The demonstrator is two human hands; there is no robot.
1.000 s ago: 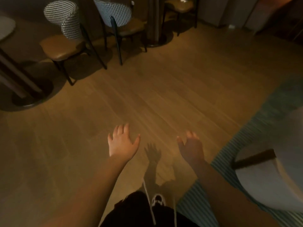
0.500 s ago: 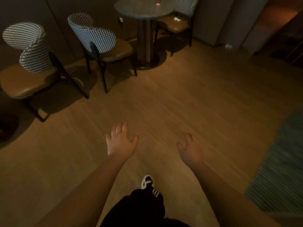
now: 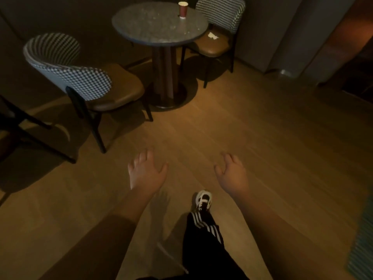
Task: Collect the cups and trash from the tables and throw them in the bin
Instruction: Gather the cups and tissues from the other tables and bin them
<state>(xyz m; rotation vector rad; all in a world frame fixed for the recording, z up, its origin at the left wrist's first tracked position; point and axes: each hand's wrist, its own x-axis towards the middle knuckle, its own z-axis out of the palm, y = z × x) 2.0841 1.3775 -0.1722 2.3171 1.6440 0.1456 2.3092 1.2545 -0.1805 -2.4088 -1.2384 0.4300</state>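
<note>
A red paper cup [image 3: 183, 9] stands upright near the far edge of a round grey table [image 3: 153, 27] ahead of me. A crumpled white scrap of paper [image 3: 213, 35] lies on the brown seat of the far chair [image 3: 216, 45], right of the table. My left hand [image 3: 145, 171] and my right hand [image 3: 232, 172] hang out in front of me over the wooden floor, both empty with fingers loosely spread. They are well short of the table.
A houndstooth-backed chair [image 3: 80, 77] stands left of the table, turned partly towards me. Another dark chair frame [image 3: 22, 126] is at the far left. A striped rug [image 3: 361, 245] edges the right side. My leg and shoe [image 3: 203, 201] step forward between my arms.
The view has swung and advanced towards the round table: the table, cup and far chair have come into full view and nearer. Both hands stay empty in front of me.
</note>
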